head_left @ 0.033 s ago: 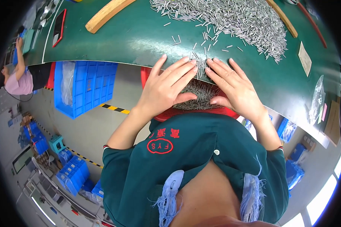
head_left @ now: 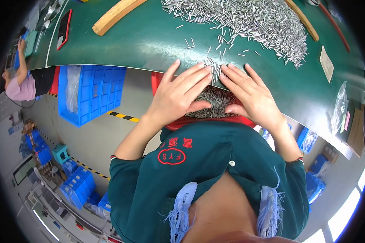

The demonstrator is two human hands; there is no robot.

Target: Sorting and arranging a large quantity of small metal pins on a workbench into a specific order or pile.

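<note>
Left hand [head_left: 176,94]: your fingers stretch far, spread, grasping nothing.
Right hand [head_left: 251,92]: yours reaches likewise, back upward, unclenched.
Metal pins [head_left: 215,73]: between your fingertips, at the table's [head_left: 123,46] near edge.
Red basket [head_left: 155,81]: below your hands, pins inside.

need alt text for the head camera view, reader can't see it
A person's left hand and right hand, fingers spread, flank small metal pins at the edge of a green table, above a red basket of more pins. Beyond them, a large pin pile spreads between two wooden strips; a red-edged phone lies farther left.
</note>
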